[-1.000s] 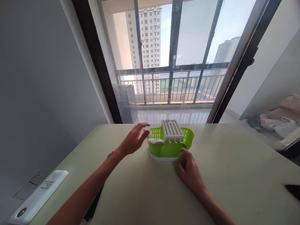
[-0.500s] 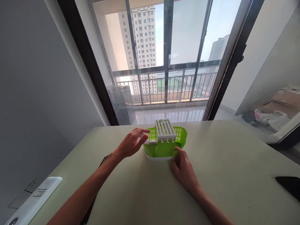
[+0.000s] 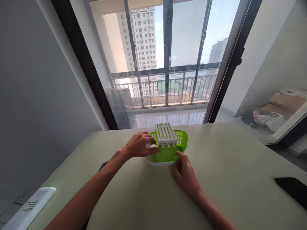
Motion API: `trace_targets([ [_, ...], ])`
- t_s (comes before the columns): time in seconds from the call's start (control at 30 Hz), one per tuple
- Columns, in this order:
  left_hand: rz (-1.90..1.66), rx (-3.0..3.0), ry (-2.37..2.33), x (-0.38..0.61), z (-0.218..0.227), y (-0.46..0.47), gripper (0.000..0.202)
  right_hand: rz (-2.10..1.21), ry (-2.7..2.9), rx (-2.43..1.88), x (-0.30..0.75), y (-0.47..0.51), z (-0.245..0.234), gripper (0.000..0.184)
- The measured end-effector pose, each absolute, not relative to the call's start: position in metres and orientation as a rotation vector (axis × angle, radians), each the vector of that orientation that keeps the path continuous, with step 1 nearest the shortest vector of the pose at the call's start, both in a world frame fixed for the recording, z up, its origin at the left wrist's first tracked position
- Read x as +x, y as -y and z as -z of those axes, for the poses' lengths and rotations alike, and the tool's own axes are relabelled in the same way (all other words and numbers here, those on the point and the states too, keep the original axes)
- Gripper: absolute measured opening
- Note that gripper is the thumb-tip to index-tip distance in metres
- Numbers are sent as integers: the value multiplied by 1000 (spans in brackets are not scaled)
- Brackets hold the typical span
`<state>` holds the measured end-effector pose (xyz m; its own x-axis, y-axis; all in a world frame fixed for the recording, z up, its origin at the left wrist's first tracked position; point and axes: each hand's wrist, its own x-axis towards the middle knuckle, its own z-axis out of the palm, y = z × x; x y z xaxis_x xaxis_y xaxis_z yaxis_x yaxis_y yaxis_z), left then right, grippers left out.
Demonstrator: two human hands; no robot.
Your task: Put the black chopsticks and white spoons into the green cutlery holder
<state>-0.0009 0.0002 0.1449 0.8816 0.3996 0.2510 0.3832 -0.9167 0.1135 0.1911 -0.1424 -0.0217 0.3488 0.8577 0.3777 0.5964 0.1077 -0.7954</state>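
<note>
A green plastic drainer basket (image 3: 168, 153) with a white slotted rack (image 3: 165, 134) on top stands on a white base on the pale table (image 3: 148, 198). My left hand (image 3: 140, 146) lies over the basket's left rim, fingers curled down onto a small white rounded piece (image 3: 152, 146) inside it. My right hand (image 3: 184, 171) rests on the table at the basket's near right, with its fingertips against the green wall.
A white power strip (image 3: 28, 207) lies at the table's near left edge. A black flat object (image 3: 291, 188) sits at the right edge. Dark thin items (image 3: 103, 166) lie under my left forearm. A large window with a balcony stands behind the table.
My left hand went from hovering open beside the basket to closing down on the white piece at its left rim. The right hand stayed against the basket. The view shifted slightly.
</note>
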Motion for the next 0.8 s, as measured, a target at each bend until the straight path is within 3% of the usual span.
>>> trace_targets([
  [0.33,-432,3318,-346,0,-138,-16,36,-313,1345,-1594,190,143,22,39],
  [0.57,-657,3406,-216,-3,-134,-24,51,-308,1336,-1591,191,142,20,38],
  [0.8,-866,3390,-275,-25,-158,-27,48,-308,1342,-1587,192,142,23,39],
])
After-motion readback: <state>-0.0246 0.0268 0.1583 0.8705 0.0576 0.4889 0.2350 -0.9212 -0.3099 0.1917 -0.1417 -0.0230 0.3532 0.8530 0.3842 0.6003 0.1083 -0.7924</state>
